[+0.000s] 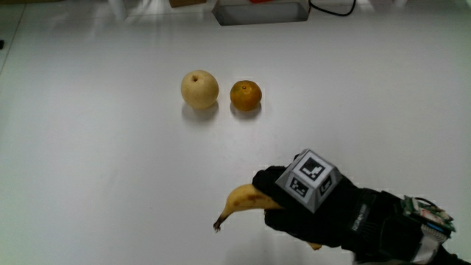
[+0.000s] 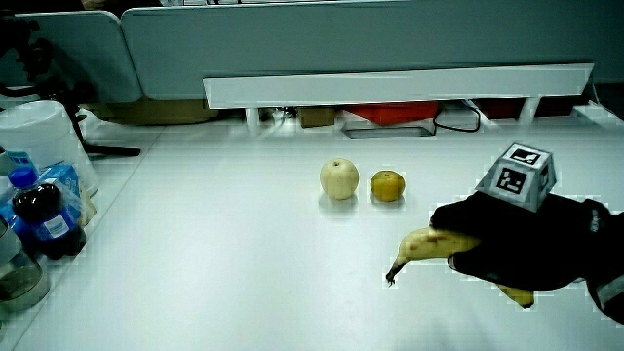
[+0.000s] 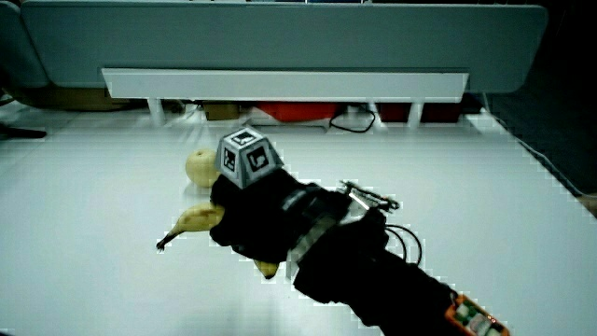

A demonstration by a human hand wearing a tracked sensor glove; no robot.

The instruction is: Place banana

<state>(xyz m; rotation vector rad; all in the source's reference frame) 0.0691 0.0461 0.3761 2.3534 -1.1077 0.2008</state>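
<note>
The banana (image 1: 246, 201) is held in the hand (image 1: 316, 206), whose fingers are curled around its thick middle. The stem end sticks out past the fingers and points down at the tabletop (image 1: 96, 169), very close to it or just touching; which one cannot be told. The other end peeks out under the hand, nearer to the person.

If the banana is let go while it is tipped like this, it could roll or rock on its curved side. If it is pushed down too hard, the stem tip could be bent or the soft fruit bruised.

The pear (image 1: 199, 89) and the orange (image 1: 245, 96) sit side by side, farther from the person and well apart from the banana, so a bump into them is not likely.
</note>
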